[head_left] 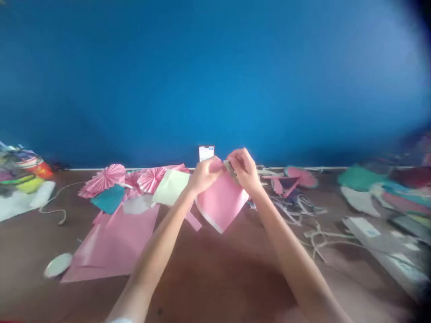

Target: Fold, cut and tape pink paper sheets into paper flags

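Note:
A sheet of pink paper (222,202) with a white border hangs cornerwise between my two hands, its lowest point downward. My left hand (206,175) is closed, pinching the upper left part of the sheet. My right hand (246,171) has its fingers closed at the top right of the sheet, on a small grey-green piece (231,171) whose kind I cannot make out. The fingertips partly hide where this piece meets the paper. Behind my left hand a phone (206,152) with a lit screen stands upright against the wall.
Pink pleated paper fans (152,180), a pale green sheet (171,187), a teal piece (108,199) and large pink paper (117,242) lie left. A round white lid-like thing (58,265) is nearby. Paper scraps (296,204), cable (319,235) and a green piece (360,180) lie right. A blue wall (215,80) stands behind.

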{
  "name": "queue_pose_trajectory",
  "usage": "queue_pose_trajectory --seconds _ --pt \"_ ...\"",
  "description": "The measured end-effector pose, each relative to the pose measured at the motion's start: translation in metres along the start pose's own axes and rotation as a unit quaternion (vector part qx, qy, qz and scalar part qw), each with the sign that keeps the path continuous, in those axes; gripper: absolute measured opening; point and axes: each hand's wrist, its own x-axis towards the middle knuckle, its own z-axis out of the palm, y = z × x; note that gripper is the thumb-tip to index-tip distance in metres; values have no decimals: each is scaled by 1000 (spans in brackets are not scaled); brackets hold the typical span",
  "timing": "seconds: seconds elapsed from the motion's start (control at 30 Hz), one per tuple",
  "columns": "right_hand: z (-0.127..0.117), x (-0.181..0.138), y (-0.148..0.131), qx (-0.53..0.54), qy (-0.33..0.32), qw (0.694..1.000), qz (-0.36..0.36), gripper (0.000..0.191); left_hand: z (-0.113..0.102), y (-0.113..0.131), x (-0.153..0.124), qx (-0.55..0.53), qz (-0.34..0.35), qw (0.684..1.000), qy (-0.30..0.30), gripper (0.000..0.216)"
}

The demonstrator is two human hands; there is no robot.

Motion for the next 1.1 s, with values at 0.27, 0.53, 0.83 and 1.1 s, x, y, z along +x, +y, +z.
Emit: queue_pose_trajectory --seconds 0.27,0.53,0.83,1.1 --pt "-2 3 6 46 -36 997 55 30 -1 3 1 19 -33 999 14 28" --pt "-18 5 -4 -55 -145 986 56 43 -4 6 2 -21 -41 998 41 26" --pt "-11 4 -2 -121 -135 983 8 27 -8 0 2 -63 -66 994 -54 34" --pt "-14 6 1 -144 -117 982 -25 16 -7 -8 3 -97 -84 990 -62 40"
